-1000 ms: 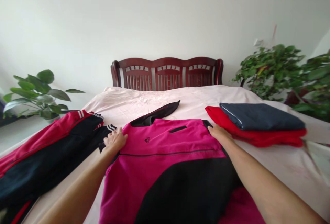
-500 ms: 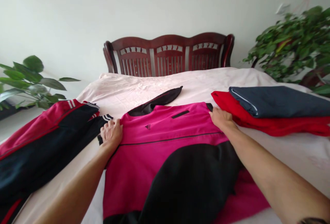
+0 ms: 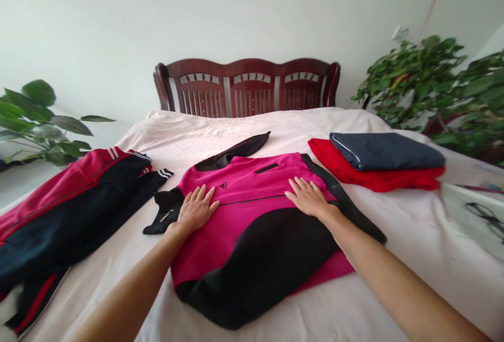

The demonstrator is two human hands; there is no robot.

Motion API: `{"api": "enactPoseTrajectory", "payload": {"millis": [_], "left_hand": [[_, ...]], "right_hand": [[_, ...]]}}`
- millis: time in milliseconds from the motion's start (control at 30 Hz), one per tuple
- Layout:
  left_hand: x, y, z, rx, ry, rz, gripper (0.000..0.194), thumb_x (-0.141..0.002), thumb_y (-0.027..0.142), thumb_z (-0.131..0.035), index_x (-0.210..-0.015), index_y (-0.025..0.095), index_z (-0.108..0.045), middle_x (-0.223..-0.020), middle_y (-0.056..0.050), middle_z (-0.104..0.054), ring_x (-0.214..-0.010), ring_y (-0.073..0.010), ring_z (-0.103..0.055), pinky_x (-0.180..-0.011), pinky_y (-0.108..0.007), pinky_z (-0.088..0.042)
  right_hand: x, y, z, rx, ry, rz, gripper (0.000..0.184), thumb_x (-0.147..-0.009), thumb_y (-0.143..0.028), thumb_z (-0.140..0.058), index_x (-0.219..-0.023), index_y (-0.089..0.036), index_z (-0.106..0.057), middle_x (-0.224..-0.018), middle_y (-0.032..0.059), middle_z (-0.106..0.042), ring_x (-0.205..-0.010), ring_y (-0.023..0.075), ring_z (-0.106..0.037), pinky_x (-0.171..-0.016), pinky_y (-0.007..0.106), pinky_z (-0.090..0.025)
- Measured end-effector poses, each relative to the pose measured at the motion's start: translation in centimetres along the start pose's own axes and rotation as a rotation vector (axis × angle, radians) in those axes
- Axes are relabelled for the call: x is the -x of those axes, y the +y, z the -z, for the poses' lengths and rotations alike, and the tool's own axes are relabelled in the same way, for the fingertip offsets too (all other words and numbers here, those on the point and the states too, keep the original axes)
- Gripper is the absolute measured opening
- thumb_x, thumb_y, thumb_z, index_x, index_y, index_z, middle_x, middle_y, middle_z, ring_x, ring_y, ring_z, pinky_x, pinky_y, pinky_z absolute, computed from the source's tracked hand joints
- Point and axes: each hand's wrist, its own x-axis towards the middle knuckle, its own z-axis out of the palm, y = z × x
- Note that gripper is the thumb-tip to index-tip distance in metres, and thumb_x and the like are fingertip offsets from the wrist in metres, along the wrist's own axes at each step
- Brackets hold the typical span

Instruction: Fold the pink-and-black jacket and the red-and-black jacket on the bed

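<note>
A magenta jacket (image 3: 244, 190) with black sleeves lies spread on the bed, its black collar (image 3: 167, 211) with a zip pull towards the left. One black sleeve (image 3: 255, 258) is folded across the near half of the body; the other (image 3: 240, 150) stretches out at the far side. My left hand (image 3: 197, 206) rests flat on the fabric near the collar, fingers spread. On the right part of the jacket lies my right hand (image 3: 309, 196), also flat with its fingers apart.
Pink-and-dark striped clothes (image 3: 90, 195) lie at the left. Folded dark blue (image 3: 389, 150) and red garments (image 3: 378, 178) are stacked at the right, with glasses (image 3: 486, 213) beyond. Behind the pale sheet (image 3: 334, 116) stands a wooden headboard (image 3: 252, 85); leafy plants (image 3: 417, 79) flank the bed.
Both hands have released the jacket's edges and moved inward, now lying flat on it. The collar at left and black fabric at right have come into view. The camera view has shifted.
</note>
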Motion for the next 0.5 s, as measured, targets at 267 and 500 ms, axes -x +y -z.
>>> {"api": "enactPoseTrajectory", "payload": {"millis": [267, 500], "left_hand": [[4.5, 1.0, 3.3, 0.167, -0.028, -0.176, 0.050, -0.101, 0.045, -0.032, -0.140, 0.021, -0.053, -0.147, -0.011, -0.051, -0.141, -0.0289, -0.039, -0.117, -0.047, -0.029], [12.5, 6.4, 6.5, 0.661, -0.132, -0.402, 0.047, -0.094, 0.037, -0.050, -0.140, 0.024, -0.050, -0.132, -0.006, -0.063, -0.121, -0.0215, -0.059, -0.104, -0.033, -0.045]], "right_hand": [[4.5, 1.0, 3.1, -0.030, 0.107, 0.175, 0.055, -0.099, -0.052, -0.031, -0.142, -0.024, -0.051, -0.147, 0.0069, -0.052, -0.136, 0.0243, -0.045, -0.114, 0.041, -0.029], [11.9, 0.3, 2.1, -0.106, 0.482, 0.426, 0.026, -0.098, -0.030, -0.045, -0.094, -0.019, -0.069, -0.093, 0.0072, -0.072, -0.096, 0.0217, -0.065, -0.093, 0.035, -0.045]]}}
